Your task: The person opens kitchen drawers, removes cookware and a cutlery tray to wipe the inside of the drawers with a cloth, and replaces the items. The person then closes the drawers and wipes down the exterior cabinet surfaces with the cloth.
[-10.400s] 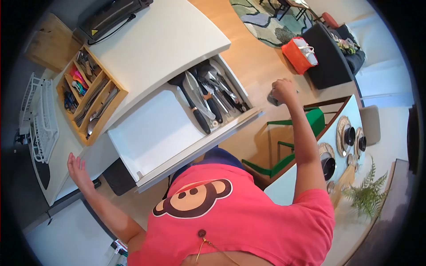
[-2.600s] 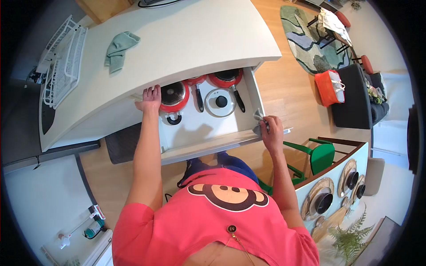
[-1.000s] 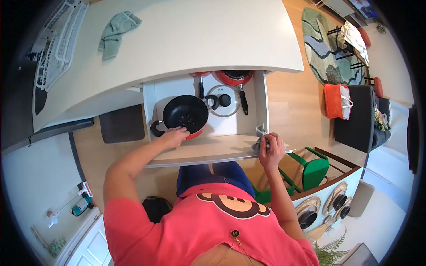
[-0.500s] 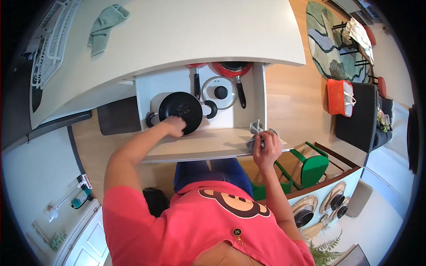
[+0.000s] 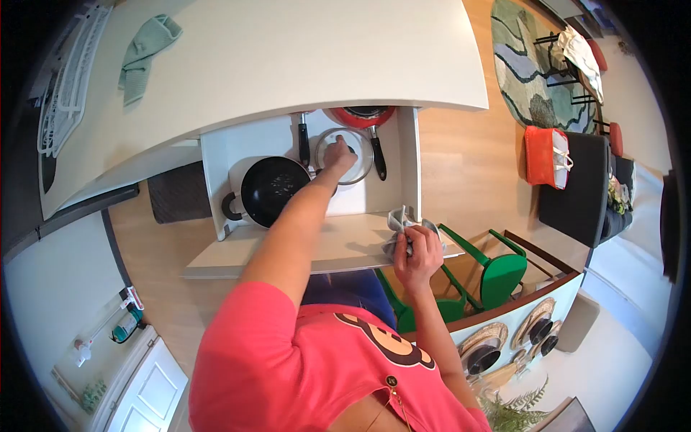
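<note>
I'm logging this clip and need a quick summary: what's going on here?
A person is at an open drawer of cookware. Their left hand is at the knob of a glass lid lying inside; whether it grips the knob is unclear. The right hand holds a grey cloth by the drawer's front. A black-lined pot sits beside the lid, and a red pan lies farther back.

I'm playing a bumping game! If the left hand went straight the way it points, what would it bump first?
Probably the lid: the left hand is right over or on it, though its height is hard to tell. Past that is the red pan.
</note>
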Demonstrator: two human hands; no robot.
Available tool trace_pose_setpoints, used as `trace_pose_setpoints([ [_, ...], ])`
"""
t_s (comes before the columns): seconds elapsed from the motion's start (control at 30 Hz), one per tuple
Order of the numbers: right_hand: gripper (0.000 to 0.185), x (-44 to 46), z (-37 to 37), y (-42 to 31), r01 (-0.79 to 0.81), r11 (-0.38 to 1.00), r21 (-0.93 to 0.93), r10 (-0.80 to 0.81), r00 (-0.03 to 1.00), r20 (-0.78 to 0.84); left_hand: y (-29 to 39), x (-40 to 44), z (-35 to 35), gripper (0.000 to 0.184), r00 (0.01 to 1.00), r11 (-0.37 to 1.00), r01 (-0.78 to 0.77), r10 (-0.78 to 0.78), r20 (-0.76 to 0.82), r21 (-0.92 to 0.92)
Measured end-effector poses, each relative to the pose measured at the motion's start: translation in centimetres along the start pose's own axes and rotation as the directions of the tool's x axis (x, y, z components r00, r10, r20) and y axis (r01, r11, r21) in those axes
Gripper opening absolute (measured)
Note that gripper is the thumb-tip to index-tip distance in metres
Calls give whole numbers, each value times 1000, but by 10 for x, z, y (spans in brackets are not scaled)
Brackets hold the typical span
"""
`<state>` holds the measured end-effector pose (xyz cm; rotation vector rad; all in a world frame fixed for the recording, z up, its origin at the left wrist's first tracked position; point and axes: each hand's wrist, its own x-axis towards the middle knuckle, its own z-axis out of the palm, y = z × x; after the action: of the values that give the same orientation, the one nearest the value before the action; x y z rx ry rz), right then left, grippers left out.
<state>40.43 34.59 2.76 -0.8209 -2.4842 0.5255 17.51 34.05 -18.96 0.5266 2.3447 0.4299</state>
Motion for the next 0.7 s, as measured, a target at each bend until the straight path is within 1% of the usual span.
trace_pose_setpoints([
  [0.03,14,0,-1,1,-1,1000,1,1,1000,1,0,-2,-8,56,1000,1000,25,-25,3,-15],
  [0.07,14,0,-1,1,-1,1000,5,1,1000,0,-1,-5,-18,55,999,999,26,-27,-29,-29],
  [0.13,13,-1,-2,-1,-13,1000,13,13,1000,12,-8,-7,-37,52,999,957,42,-38,18,-286],
  [0.17,12,-1,-3,-1,-21,1000,16,21,999,25,-10,-8,-46,51,998,911,53,-40,39,-409],
  [0.2,12,-1,-4,-2,-25,999,19,25,999,38,-13,-9,-53,46,999,910,35,-39,-1,-413],
  [0.3,11,0,-4,-2,-12,1000,25,11,999,35,-26,-16,-68,42,1000,743,-22,12,-19,-669],
  [0.33,11,0,-5,-3,-8,1000,25,7,999,32,-26,-30,-83,40,996,686,-77,78,-32,-724],
  [0.43,11,0,-5,-2,12,1000,20,-12,1000,22,-43,-62,-118,38,995,778,-3,65,77,-628],
  [0.47,12,0,-3,0,22,1000,12,-22,1000,11,-47,-74,-134,38,992,846,56,11,124,-530],
  [0.53,13,-2,-1,3,29,1000,6,-29,1000,-5,-72,-88,-149,39,994,974,-11,35,104,-226],
  [0.57,13,-2,-1,2,32,999,10,-32,999,-8,-83,-94,-155,41,994,997,-44,50,97,-62],
  [0.67,13,-1,-2,2,35,999,19,-35,999,2,-107,-112,-155,42,991,982,-85,67,113,167],
  [0.7,13,0,-3,2,31,999,19,-32,999,20,-112,-113,-151,43,989,976,-82,55,135,201],
])
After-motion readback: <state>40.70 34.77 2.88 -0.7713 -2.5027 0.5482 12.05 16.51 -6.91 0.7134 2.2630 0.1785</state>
